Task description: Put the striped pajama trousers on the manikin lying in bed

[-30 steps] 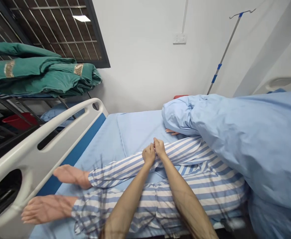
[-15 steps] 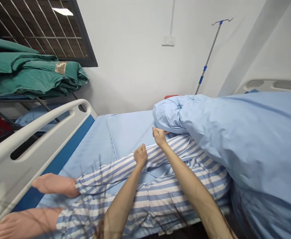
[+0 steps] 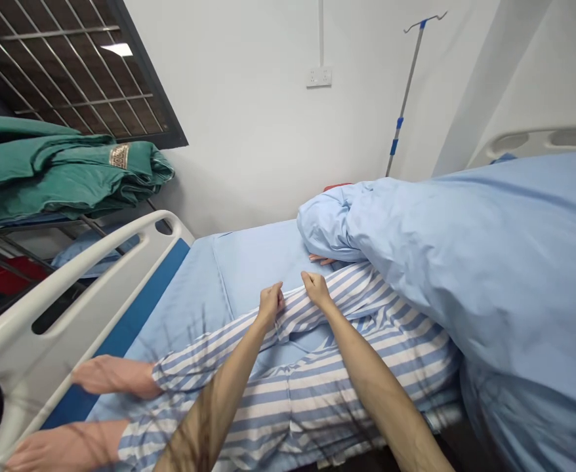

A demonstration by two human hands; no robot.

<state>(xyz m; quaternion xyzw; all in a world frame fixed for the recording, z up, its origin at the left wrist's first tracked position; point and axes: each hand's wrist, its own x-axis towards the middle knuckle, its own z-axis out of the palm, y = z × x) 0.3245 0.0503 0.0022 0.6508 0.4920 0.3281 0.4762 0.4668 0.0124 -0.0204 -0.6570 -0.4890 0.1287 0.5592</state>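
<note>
A person lies on the bed in blue-and-white striped hospital trousers (image 3: 317,387), with the upper body under a light blue quilt (image 3: 465,262). My left hand (image 3: 271,305) and my right hand (image 3: 316,290) both grip the striped cloth over the thigh, close together, and a fold rises between them. The lying person's bare feet (image 3: 113,377) rest near the white bed side rail (image 3: 71,295). That person's own fingers (image 3: 321,259) show at the quilt's edge, just beyond my right hand.
A pale blue sheet (image 3: 180,308) covers the mattress. Folded green cloths (image 3: 56,164) sit on a metal rack beyond the rail, above a red container (image 3: 7,278). An IV pole (image 3: 406,92) stands by the white wall, with a wall socket (image 3: 319,77) and a barred window (image 3: 71,72) nearby.
My right hand has moved down from the quilt's edge towards my left hand. The striped cloth now bunches between them. The view has shifted slightly.
</note>
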